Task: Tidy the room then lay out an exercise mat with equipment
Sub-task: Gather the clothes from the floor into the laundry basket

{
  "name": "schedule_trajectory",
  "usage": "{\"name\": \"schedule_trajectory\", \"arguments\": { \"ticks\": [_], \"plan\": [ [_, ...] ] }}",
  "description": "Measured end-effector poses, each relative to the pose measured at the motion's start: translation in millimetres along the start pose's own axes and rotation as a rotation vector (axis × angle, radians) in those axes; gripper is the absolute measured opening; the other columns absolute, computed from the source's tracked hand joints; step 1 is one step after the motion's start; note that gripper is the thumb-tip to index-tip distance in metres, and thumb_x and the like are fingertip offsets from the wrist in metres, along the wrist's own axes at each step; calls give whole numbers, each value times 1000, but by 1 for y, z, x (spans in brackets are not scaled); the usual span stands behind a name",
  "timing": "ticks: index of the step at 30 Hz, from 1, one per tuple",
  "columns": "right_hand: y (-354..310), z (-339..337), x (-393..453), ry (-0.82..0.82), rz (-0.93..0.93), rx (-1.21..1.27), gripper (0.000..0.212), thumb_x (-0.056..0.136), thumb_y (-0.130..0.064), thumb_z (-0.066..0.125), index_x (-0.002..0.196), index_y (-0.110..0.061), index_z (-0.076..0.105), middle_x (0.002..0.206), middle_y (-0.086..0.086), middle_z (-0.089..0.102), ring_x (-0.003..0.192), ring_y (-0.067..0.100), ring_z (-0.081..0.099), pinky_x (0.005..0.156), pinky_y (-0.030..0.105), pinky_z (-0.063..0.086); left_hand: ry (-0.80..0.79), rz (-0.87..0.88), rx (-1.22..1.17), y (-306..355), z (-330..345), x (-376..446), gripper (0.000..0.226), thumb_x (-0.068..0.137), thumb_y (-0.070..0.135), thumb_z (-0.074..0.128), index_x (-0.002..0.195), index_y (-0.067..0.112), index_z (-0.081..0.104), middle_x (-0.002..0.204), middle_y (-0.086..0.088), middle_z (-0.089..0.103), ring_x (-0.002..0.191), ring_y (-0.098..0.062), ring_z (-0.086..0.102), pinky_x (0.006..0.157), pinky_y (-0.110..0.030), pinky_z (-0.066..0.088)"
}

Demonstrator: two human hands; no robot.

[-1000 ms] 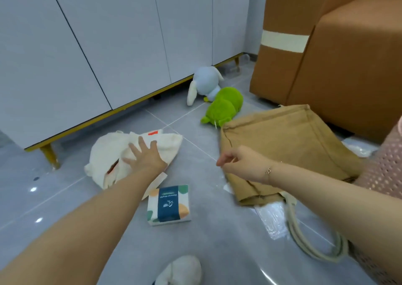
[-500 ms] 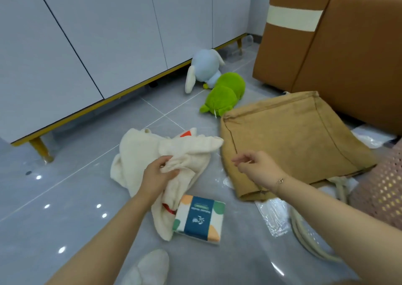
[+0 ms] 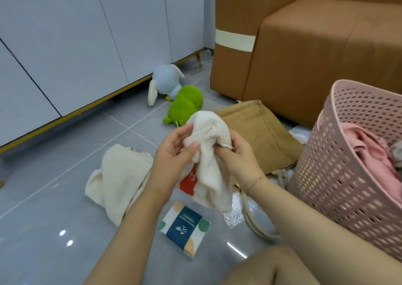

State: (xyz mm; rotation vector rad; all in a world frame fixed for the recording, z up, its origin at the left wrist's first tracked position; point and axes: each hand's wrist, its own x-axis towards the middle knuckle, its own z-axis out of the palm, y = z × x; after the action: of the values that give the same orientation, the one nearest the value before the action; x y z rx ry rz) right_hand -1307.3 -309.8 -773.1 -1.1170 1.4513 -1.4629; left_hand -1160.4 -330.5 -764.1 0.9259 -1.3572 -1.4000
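The fingers of my left hand (image 3: pixel 174 154) and my right hand (image 3: pixel 237 154) pinch a soft, nubby cream cloth (image 3: pixel 208 154), which hangs bunched above the glossy grey tile floor (image 3: pixel 43 197). At seven o'clock more cream fabric (image 3: pixel 115 180) lies crumpled; at six, a flat printed tissue pack (image 3: pixel 185 228). The perforated pink plastic basket (image 3: pixel 348 176) stands at three o'clock, a stiff tan bag (image 3: pixel 261 136) at one, round plush toys (image 3: pixel 182 104) at eleven.
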Motion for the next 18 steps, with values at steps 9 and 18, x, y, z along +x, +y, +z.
{"name": "schedule_trajectory", "arguments": {
  "ticks": [9, 18],
  "plan": [
    [-113, -80, 1, 188, -63, -56, 18, 90, -14, 54, 106, -20, 59, 100, 1, 66, 96, 18, 63, 86, 36, 53, 95, -68, 345, -28, 4, 18, 49, 84, 21, 71, 129, 22, 54, 132, 6, 53, 124, -8, 45, 98, -26, 37],
    [-101, -125, -16, 157, 60, -174, 29, 81, -19, 57, 109, -22, 61, 101, 8, 69, 100, 29, 65, 86, 46, 54, 240, -796, 1209, -135, -111, 37, 66, 94, 41, 45, 149, 38, 10, 157, -9, -20, 143, -42, -13, 109, -68, 2]
  ]
}}
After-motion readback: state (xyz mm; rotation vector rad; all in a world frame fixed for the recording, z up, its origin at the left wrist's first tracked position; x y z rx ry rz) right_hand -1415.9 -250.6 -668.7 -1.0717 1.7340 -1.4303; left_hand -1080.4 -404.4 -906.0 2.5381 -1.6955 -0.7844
